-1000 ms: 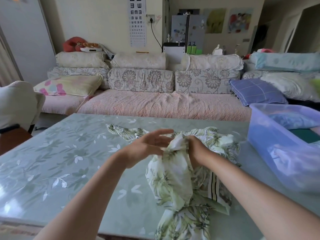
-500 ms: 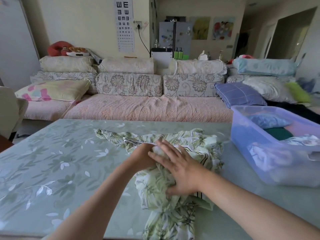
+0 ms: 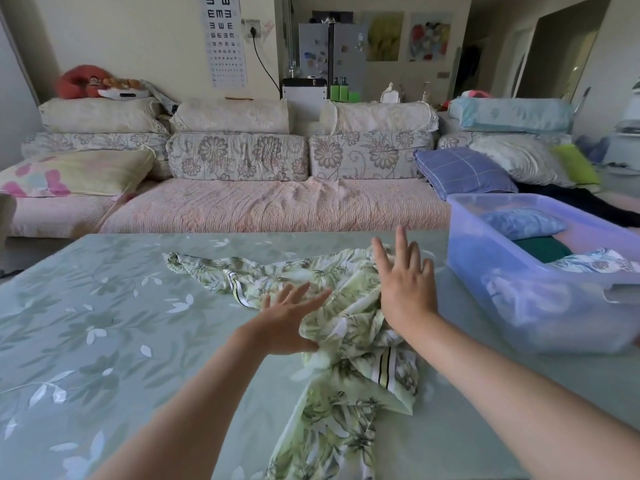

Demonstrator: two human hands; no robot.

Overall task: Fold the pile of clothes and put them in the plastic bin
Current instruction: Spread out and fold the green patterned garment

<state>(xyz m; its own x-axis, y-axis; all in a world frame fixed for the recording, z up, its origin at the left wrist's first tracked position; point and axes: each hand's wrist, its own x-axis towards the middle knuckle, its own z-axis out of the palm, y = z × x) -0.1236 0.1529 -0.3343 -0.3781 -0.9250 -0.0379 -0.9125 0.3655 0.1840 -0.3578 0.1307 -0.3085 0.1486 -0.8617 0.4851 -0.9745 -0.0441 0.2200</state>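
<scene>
Green leaf-print garment (image 3: 346,327), crumpled and unfolded, lies mid-tabletop. One arm of cloth runs out toward 10 o'clock. A longer tail trails toward 6 o'clock and leaves the picture at the bottom edge. A striped black-and-white trim shows in two places among the folds.

Tabletop (image 3: 104,323): pale green, glossy, white leaf pattern.

Left hand (image 3: 287,320): released, fingers straight and spread, pointing toward 1 o'clock. It sits at the garment's 9 o'clock edge with the fingers over the cloth. It grasps nothing.

Right hand (image 3: 405,289): also released, fingers splayed wide and pointing to 12 o'clock, back of the hand toward the camera. It sits over the garment's 2 o'clock corner. It looks lifted off the cloth, but contact at the heel of the palm cannot be told from this angle.

Plastic bin (image 3: 540,306): translucent, bluish, on the tabletop at 3 o'clock of the garment and near the right hand but apart from it. Inside it are a blue folded piece (image 3: 519,223) at the far end, a dark green piece (image 3: 543,249) next to it, and a pale floral piece (image 3: 595,261) nearest the camera.

Sofa (image 3: 277,206) at 12 o'clock beyond the tabletop, with a pink quilted seat and floral back cushions. A purple checked cushion (image 3: 460,171) rests at its right end, just behind the bin. An eye chart (image 3: 225,39) hangs on the wall above
</scene>
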